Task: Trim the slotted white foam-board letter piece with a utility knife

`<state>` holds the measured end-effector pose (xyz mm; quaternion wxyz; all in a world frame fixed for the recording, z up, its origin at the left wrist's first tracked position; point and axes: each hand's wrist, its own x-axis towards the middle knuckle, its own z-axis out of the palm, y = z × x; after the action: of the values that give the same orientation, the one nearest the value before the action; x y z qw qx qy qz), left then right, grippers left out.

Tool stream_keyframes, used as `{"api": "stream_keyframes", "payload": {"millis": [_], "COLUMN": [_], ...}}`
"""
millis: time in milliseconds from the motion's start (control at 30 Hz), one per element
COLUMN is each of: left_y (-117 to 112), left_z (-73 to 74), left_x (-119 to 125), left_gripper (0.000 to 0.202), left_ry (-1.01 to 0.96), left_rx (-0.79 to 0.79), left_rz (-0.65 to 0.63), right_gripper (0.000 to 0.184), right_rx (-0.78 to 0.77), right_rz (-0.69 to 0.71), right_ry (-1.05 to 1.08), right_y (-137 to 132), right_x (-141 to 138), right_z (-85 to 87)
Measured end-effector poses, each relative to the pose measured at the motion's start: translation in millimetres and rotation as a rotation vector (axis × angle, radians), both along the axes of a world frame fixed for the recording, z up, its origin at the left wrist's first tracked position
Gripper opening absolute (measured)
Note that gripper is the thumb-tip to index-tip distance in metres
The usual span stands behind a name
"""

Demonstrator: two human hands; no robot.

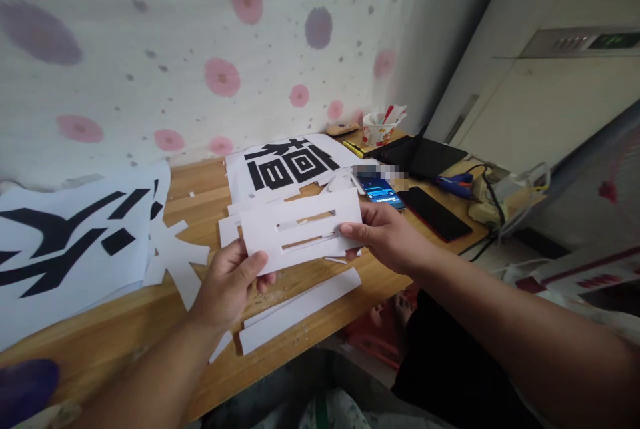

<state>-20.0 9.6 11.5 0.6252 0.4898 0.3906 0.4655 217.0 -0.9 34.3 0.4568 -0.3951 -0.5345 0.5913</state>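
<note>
Both hands hold up a white paper cutout [260,232] with two long slots cut through it, above the wooden table. My left hand [235,275] pinches its lower left corner, thumb on top. At the right edge, my right hand [377,232] grips it with the thumb laid over the front. Just below the cutout lie white paper strips [305,309]. Behind it rests a white sheet with a large black character [295,165]. Loose paper scraps lie partly hidden behind the cutout.
Sheets with black strokes [75,235] and a branching paper cutout [183,255] cover the table's left. A lit phone [379,190], a dark red-edged phone [435,214], a paper cup of tools [377,131] and blue-handled scissors [455,183] sit at the right. The table's front edge [300,347] is near.
</note>
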Motion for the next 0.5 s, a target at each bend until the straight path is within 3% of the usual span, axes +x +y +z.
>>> {"api": "stream_keyframes", "payload": {"millis": [500], "left_y": [-4.8], "left_z": [0.6], "left_x": [6.8], "left_gripper": [0.03], "left_ry": [0.026], "left_rx": [-0.152], "left_rz": [0.026], "right_gripper": [0.024], "right_rx": [-0.101], "right_rz": [0.004], "right_ry": [0.024], "right_y": [0.2], "right_x": [-9.7], "right_z": [-4.8]}}
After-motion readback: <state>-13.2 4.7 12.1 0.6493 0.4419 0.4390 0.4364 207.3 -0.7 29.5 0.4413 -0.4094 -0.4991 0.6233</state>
